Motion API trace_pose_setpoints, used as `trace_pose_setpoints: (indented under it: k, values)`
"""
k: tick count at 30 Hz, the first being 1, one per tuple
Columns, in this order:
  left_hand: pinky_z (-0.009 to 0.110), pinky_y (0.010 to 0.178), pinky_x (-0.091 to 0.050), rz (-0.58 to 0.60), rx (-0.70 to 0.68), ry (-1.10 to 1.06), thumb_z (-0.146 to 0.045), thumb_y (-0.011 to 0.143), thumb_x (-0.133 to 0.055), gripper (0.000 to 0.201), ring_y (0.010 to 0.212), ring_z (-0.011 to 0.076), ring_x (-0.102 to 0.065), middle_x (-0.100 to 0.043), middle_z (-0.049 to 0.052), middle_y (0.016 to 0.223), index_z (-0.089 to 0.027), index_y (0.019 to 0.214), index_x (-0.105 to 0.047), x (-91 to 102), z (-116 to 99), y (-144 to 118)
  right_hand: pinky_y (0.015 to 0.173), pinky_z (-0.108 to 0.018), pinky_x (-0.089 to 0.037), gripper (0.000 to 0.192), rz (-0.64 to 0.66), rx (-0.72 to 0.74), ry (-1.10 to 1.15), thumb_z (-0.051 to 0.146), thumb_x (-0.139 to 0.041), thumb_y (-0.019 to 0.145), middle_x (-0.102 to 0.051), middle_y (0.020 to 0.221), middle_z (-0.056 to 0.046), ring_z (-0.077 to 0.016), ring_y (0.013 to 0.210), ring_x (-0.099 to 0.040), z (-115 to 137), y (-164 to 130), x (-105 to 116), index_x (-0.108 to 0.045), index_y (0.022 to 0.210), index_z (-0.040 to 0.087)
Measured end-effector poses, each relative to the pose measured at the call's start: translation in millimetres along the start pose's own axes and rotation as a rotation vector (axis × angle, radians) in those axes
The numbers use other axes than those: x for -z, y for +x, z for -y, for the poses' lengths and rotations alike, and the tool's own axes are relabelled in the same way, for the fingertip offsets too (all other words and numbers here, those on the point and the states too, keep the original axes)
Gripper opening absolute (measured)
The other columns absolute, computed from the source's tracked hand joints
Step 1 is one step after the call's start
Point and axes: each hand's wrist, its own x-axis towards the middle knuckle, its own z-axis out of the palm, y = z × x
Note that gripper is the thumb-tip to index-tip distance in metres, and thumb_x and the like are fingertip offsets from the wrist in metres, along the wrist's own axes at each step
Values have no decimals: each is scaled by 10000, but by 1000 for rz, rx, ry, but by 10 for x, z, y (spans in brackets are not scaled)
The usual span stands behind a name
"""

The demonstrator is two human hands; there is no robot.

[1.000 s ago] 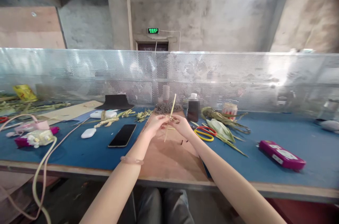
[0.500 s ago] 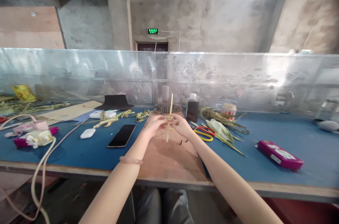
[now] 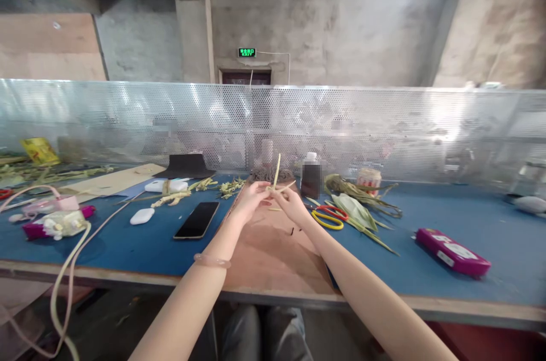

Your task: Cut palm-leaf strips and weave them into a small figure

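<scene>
Pinched in front of me is a pale yellow-green plant strip (image 3: pixel 277 170), thin and flat like a piece of dried leaf. One end stands upright and another thin end points off to the right above my right fingers. My left hand (image 3: pixel 256 196) closes its fingertips on the strip from the left. My right hand (image 3: pixel 290 202) grips it from the right, fingertips meeting the left ones. Both are above a brown wooden board (image 3: pixel 273 253). A short pale piece (image 3: pixel 275 209) lies on the board below the fingers. The fingers hide where the strip bends or crosses.
Right of the board lie red-yellow scissors (image 3: pixel 328 217), dried leaves (image 3: pixel 354 210), a dark bottle (image 3: pixel 311 179) and a purple box (image 3: pixel 452 251). To the left are a phone (image 3: pixel 197 220), a white case (image 3: pixel 142 216) and cables (image 3: pixel 70 281). A perforated metal screen (image 3: pixel 191 116) stands behind.
The strip's lower end, which hung straight down below my hands, no longer shows there; a thin end now points right. My right hand has turned slightly over the strip.
</scene>
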Motion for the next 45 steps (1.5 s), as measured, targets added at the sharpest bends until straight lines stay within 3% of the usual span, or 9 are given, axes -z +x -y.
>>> trace_pose_setpoints:
  k: [3,6,13,17,21,24,31,38,45]
  values:
    - [239,616,-501,60,5,32,-291,674,-718,340,681,117,-610,-655,70,878,-145,969,-634,1,-16,-4,377,-190,-282,387,-51,-115,134,524,-563,749,-488,507,36,-67,404,-378,6,16,16,-628,791,144]
    - [256,648,-508,90,2,44,-297,688,-705,316,713,130,-614,-665,66,887,-155,966,-653,-6,-29,-8,340,-175,-192,381,-82,-190,307,515,-634,685,-427,477,75,-35,356,-270,-8,39,39,-570,786,154]
    - [264,668,-512,130,41,54,-289,645,-745,349,728,137,-618,-666,55,907,-163,956,-651,-38,-47,-43,320,-150,-257,683,-209,-208,336,387,-712,619,-520,519,99,-39,341,-325,21,42,46,-379,1173,164]
    - [261,648,-515,43,28,60,-280,617,-759,325,738,153,-629,-670,57,865,-151,890,-637,-26,-44,-34,303,-171,-316,770,-125,-180,321,347,-626,672,-585,583,78,-66,315,-403,38,32,48,-233,1318,198]
    - [245,614,-510,-32,37,21,-267,617,-749,294,733,156,-638,-674,73,837,-136,841,-609,-3,-59,-6,322,-206,-380,457,8,-216,395,281,-473,703,-667,737,7,-100,360,-513,59,33,95,-424,1154,222]
    - [246,591,-512,-52,38,-28,-230,603,-740,262,693,146,-629,-665,55,791,-135,805,-602,-4,-72,3,327,-219,-377,353,-1,-264,447,246,-440,685,-691,801,-35,-116,381,-530,65,33,124,-452,1035,205]
    - [251,606,-502,-52,0,-17,-239,619,-720,219,676,137,-620,-655,32,777,-150,784,-606,-1,-51,0,359,-232,-367,318,-32,-240,567,381,-360,788,-687,831,-63,-132,418,-519,80,-2,103,-410,1050,207]
    - [264,632,-493,-47,-6,37,-270,634,-721,235,638,138,-615,-646,14,719,-163,807,-605,16,-34,8,384,-250,-389,395,8,-157,551,445,-256,811,-679,892,-125,-134,457,-523,109,13,149,-529,855,164]
    - [302,699,-503,37,-55,175,-328,649,-718,278,699,163,-627,-648,33,750,-169,861,-634,4,-22,-27,346,-203,-368,345,-61,-113,264,381,-544,725,-674,843,-76,-116,491,-535,97,25,115,-605,970,146]
